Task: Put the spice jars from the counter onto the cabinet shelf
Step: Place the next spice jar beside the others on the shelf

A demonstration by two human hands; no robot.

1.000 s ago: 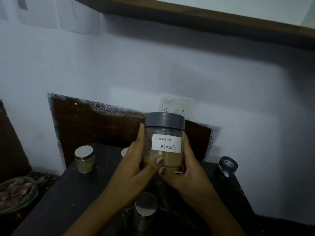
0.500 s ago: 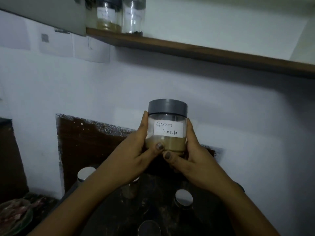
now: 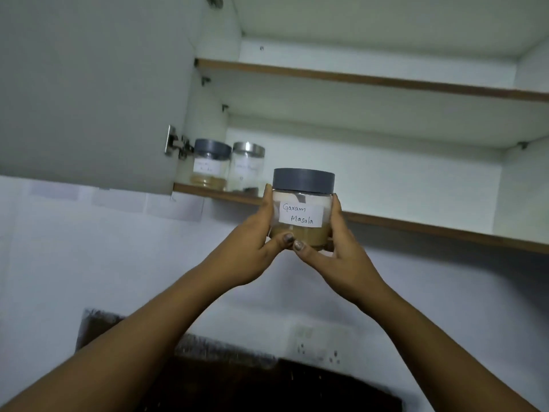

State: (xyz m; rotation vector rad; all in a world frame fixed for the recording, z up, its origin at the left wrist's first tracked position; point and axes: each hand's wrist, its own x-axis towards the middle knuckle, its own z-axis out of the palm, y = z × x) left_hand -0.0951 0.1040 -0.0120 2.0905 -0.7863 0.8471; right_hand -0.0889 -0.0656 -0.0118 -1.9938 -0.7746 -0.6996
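Item 1: two hands, both raised. The left hand [image 3: 255, 245] and right hand [image 3: 335, 251] each curl round one spice jar [image 3: 301, 230], one hand to a side, thumbs meeting across its lower front.

Item 2: the jar is upright and held in the air, in front of the edge of the lower shelf [image 3: 416, 227]. It has one grey lid [image 3: 303, 180] and one white label [image 3: 300, 214] reading "Garam Masala". Brown powder fills its lower part.

Item 3: one cabinet door [image 3: 89, 93] stands open at left. Two shelves are visible, the lower and an upper shelf [image 3: 356, 78].

Item 4: two jars stand side by side at the lower shelf's left end, one grey-lidded jar [image 3: 209, 166] and one silver-lidded jar [image 3: 248, 166]. Their labels are unreadable.
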